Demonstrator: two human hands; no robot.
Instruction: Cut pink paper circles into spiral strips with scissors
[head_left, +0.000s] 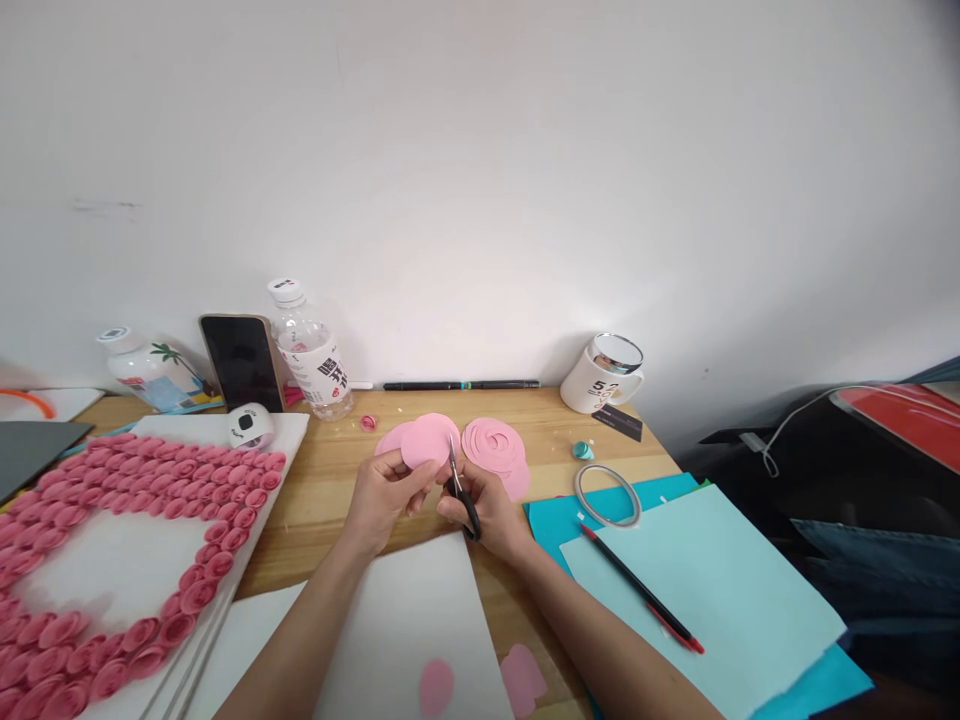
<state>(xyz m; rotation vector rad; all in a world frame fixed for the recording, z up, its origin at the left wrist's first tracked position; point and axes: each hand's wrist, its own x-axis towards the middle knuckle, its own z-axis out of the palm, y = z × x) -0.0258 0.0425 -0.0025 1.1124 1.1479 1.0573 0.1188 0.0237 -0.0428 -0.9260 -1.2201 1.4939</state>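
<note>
A round piece of pink paper [429, 440] is pinched between the thumb and fingers of my left hand [390, 497]. My right hand [486, 510] grips black-handled scissors [466, 508], whose blades point up at the right edge of that paper. Whether the blades are apart is too small to tell. Behind my left hand lies another pink paper piece [390, 439], partly covered. Just beyond my right hand, a pink paper circle cut into a spiral [493, 444] rests on more pink paper.
At left stands a board with rolled pink paper roses [199, 597]. A bottle [315, 365], a phone [244, 360] and a mug [592, 380] line the wall side. Blue paper sheets [720, 590], a tape roll [637, 508] and a pen [637, 585] lie at right. White sheets [405, 610] are under my forearms.
</note>
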